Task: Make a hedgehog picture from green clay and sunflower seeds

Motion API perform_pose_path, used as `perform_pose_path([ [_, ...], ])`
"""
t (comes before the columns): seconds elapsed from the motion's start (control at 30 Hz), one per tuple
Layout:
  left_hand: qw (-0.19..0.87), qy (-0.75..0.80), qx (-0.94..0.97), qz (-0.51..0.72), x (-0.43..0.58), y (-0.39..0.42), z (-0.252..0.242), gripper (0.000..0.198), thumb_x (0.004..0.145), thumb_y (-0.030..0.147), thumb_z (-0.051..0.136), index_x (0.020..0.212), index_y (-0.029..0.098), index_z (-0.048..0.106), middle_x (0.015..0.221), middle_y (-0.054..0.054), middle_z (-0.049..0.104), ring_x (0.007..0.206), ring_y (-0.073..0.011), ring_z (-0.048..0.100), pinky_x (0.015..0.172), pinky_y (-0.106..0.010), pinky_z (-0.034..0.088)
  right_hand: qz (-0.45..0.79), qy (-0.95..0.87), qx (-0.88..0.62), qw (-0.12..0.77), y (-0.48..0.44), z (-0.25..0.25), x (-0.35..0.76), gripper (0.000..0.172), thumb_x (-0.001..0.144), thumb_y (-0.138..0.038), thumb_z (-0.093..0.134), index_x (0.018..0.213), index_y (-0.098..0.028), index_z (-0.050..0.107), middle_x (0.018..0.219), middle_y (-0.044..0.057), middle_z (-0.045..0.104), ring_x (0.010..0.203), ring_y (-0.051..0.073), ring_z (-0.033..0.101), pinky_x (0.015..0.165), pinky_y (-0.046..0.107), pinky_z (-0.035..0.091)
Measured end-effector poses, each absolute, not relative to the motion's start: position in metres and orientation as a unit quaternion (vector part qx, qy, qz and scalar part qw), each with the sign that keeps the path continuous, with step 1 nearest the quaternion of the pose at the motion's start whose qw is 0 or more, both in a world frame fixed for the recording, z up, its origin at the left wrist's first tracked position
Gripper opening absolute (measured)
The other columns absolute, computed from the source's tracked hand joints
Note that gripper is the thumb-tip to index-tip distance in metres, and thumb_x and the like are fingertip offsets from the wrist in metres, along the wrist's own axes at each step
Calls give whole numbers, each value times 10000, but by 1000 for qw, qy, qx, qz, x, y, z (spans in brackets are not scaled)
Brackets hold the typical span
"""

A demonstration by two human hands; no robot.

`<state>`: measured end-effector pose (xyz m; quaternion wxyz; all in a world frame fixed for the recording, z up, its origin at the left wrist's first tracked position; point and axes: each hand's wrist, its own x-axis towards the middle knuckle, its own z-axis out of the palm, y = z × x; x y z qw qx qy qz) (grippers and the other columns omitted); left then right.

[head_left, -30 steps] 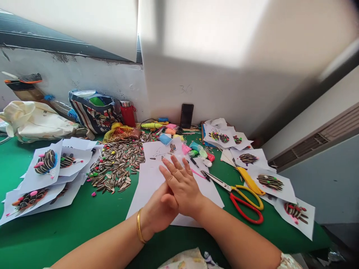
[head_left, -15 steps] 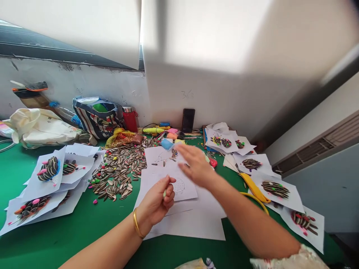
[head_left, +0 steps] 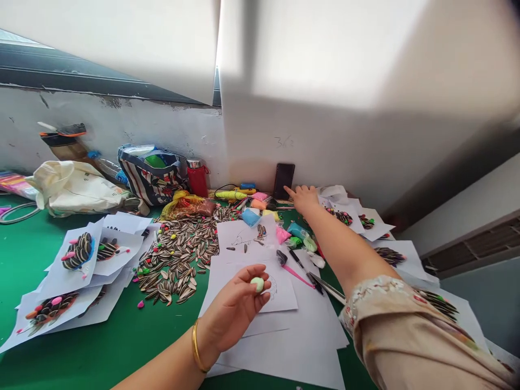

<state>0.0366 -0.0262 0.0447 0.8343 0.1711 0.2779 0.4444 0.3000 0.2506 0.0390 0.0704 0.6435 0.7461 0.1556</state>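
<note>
My left hand (head_left: 235, 306), with a gold bangle at the wrist, pinches a small pale green lump of modelling clay (head_left: 257, 284) above the drawing sheet (head_left: 284, 298). My right hand (head_left: 305, 200) is stretched to the back of the table, holding nothing. Its index finger points at the lower right of a dark phone (head_left: 284, 181) leaning upright on the wall; whether it touches the screen I cannot tell. Another sheet (head_left: 227, 230) bears a pencil sketch with a few sunflower seeds on it. Bags of coloured clay (head_left: 298, 232) lie below my right forearm.
A wide heap of striped sunflower seeds (head_left: 179, 254) covers the table left of the sheets. Paper cards with seed figures (head_left: 79, 252) are stacked at the left, with more at the right (head_left: 390, 255). A red bottle (head_left: 197, 179) and a striped bag (head_left: 152, 176) stand by the wall.
My right hand has moved from over the sheets forward and right to the phone. My left hand has turned and opened its grip somewhat, so the green clay now shows. The view has shifted slightly.
</note>
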Motion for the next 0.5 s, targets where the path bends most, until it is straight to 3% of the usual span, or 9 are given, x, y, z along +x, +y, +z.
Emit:
perform_pose_path([
  [0.13, 832, 289, 198, 431, 38, -28, 45, 342, 807, 76, 712, 1138, 151, 670, 1255, -97, 608, 1134, -185, 608, 963, -270, 511, 156, 749, 640, 63, 250, 39, 297, 622, 949, -141, 310, 1539, -325, 246, 1258, 159, 563, 1154, 307, 450, 922, 453, 283],
  [0.2, 831, 295, 208, 423, 38, -28, 44, 326, 825, 126, 724, 1146, 147, 669, 1282, -112, 609, 1112, -186, 629, 946, -265, 523, 162, 750, 639, 51, 242, 43, 294, 618, 953, -137, 313, 1542, -308, 236, 1261, 157, 562, 1151, 301, 453, 921, 438, 287],
  [0.3, 823, 309, 213, 425, 36, -27, 41, 296, 818, 214, 757, 1096, 147, 681, 1141, -101, 673, 887, -132, 681, 786, -226, 562, 168, 753, 636, 18, 215, 53, 282, 569, 984, -216, 324, 1545, -239, 232, 1269, 173, 558, 1138, 297, 462, 905, 411, 314],
  [0.4, 809, 323, 208, 445, 36, -25, 37, 252, 774, 256, 802, 968, 139, 691, 942, -50, 691, 697, -63, 634, 666, -169, 537, 117, 775, 616, -77, 170, 63, 263, 450, 979, -273, 395, 1415, -198, 472, 1223, 164, 599, 1115, 294, 500, 894, 395, 357],
  [0.5, 792, 336, 215, 461, 35, -24, 35, 310, 726, 314, 839, 920, 136, 676, 852, -31, 679, 649, -51, 605, 636, -156, 517, 6, 827, 535, -170, 105, 72, 242, 328, 983, -280, 423, 1224, -213, 634, 1139, 106, 654, 1073, 246, 557, 884, 355, 401],
])
